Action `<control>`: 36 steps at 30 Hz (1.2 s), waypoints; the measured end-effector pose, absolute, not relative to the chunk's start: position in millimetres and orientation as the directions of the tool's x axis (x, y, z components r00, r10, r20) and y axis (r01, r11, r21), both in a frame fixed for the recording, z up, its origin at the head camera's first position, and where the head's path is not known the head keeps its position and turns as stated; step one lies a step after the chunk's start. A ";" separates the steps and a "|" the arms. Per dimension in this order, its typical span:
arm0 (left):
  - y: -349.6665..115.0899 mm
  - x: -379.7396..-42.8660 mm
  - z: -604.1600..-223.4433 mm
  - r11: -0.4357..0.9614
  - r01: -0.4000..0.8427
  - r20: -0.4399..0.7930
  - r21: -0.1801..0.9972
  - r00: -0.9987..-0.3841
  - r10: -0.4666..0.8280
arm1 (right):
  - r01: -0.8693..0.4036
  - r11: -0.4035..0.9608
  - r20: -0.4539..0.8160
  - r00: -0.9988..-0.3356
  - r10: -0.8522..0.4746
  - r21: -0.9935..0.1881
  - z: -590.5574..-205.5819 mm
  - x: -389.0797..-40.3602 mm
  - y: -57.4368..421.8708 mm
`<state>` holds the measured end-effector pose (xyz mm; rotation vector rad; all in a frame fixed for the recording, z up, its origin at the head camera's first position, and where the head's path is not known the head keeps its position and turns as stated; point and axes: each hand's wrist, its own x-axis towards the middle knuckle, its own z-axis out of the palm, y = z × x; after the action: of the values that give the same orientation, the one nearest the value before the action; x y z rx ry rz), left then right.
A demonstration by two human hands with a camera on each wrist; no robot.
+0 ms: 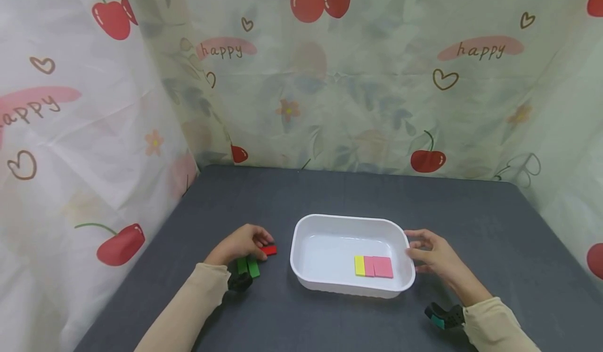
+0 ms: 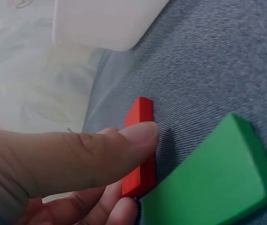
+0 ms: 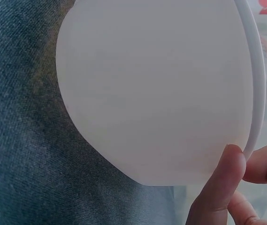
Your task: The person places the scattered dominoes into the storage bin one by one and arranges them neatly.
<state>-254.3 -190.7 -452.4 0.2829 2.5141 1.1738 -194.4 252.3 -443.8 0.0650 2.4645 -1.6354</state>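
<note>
Left of the white tub, my left hand (image 1: pixel 242 245) pinches a red block (image 2: pixel 147 173) between thumb and fingers, low over the table. Two green blocks (image 1: pixel 253 267) lie beside and partly beneath that hand; one green block (image 2: pixel 213 173) shows large in the left wrist view. My right hand (image 1: pixel 434 252) holds the right end of the white plastic tub (image 1: pixel 325 284), thumb on the outer wall and a finger at the rim (image 3: pixel 257 93). Inside the tub, a yellow block (image 1: pixel 359 265) and pink blocks (image 1: pixel 382 267) lie flat in a row towards the right.
The dark grey cloth-covered table (image 1: pixel 353 190) reaches back to a hanging curtain (image 1: pixel 367 90) printed with cherries and hearts. Another stretch of curtain hangs along the left side. Each wrist wears a dark strap, the right strap (image 1: pixel 445 316) showing a teal part.
</note>
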 end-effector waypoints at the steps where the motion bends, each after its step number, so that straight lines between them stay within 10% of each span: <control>1: -190.0 -254.1 -452.7 0.637 0.036 -0.226 0.770 -0.918 0.326 | 0.138 0.390 -0.176 -0.982 -0.062 -0.910 -446.1 -195.6 253.5; 36: -189.3 -253.7 -451.2 0.678 0.078 -0.266 0.731 -0.882 0.389 | 0.163 0.367 -0.192 -0.980 -0.044 -0.916 -464.4 -206.8 261.0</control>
<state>-253.7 -189.3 -451.2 0.3648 2.4892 1.0575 -206.8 261.0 -464.4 0.1075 2.4401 -1.6672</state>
